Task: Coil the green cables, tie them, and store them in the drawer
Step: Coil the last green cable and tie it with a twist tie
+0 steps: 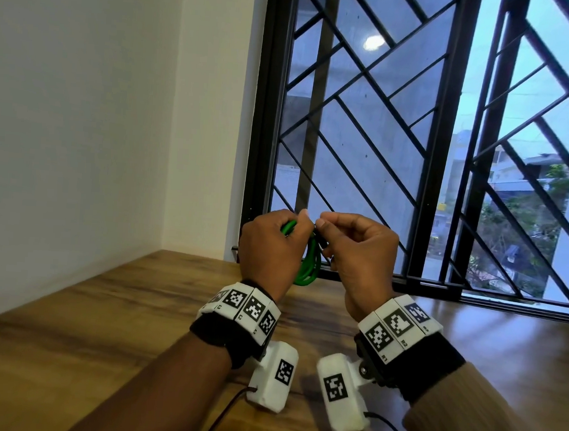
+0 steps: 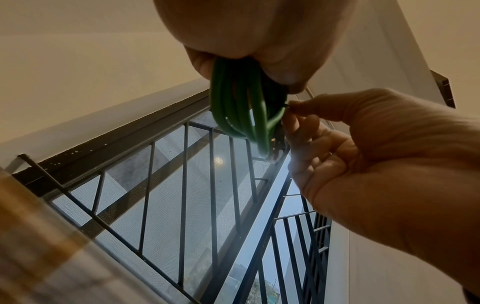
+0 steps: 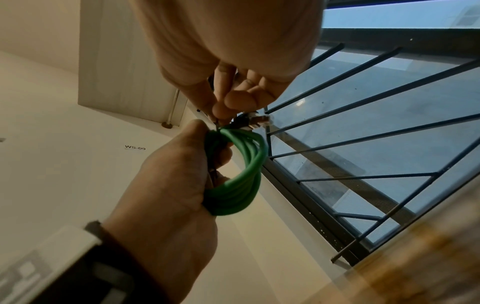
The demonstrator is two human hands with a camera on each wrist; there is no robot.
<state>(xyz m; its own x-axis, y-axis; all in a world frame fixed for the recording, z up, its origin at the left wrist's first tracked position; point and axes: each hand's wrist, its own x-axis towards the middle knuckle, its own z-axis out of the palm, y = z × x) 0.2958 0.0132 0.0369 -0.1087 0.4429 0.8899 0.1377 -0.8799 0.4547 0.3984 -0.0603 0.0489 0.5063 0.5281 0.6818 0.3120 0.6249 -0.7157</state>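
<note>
Coiled green round-jacketed cable bundle (image 1: 308, 264) held up over brown wood-grain tabletop (image 1: 108, 307), in front of black-barred window (image 1: 367, 120). Left hand (image 1: 269, 244) wrapped round top of coil, several loops hanging below fist. Right hand (image 1: 358, 244) pinching something thin and dark at coil top w/ thumb and forefinger — prob. a tie, too small to confirm. Clear plug end (image 3: 259, 120) sticking out near pinch. Judged light, springy, smooth jacket — loops likely to splay if grip slackens. Best hold: across all strands at the bunched top, not a single loop. Drawer not in view.
</note>
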